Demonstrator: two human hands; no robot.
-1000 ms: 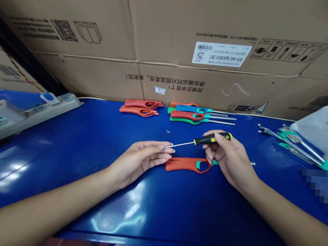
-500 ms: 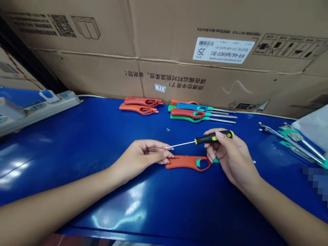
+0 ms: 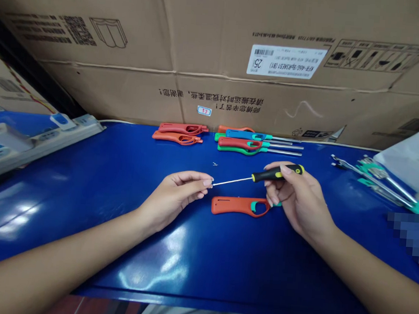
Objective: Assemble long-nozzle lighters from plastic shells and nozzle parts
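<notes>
My right hand (image 3: 301, 199) grips a screwdriver (image 3: 276, 173) by its black and yellow handle, the thin metal shaft pointing left. At the shaft's tip, the thumb and forefinger of my left hand (image 3: 178, 190) are pinched together; whatever they hold there is too small to make out. Below the shaft lies an orange gas lighter (image 3: 233, 206) with a green trigger, flat on the blue table (image 3: 134, 257). My right hand covers its nozzle end. A few tiny pale pieces, perhaps screws (image 3: 215, 164), lie behind my hands.
Two orange-red lighter shells (image 3: 177, 138) and several coloured lighters (image 3: 241, 144) with metal nozzles lie along a cardboard box wall (image 3: 210, 42). Nozzle parts (image 3: 383, 181) and a white bag (image 3: 410, 156) are at right. A power strip (image 3: 49, 138) runs along the left.
My left hand has moved off the orange lighter's end, slightly left and up, and its fingertips have closed at the screwdriver tip. The screwdriver has shifted slightly right and up.
</notes>
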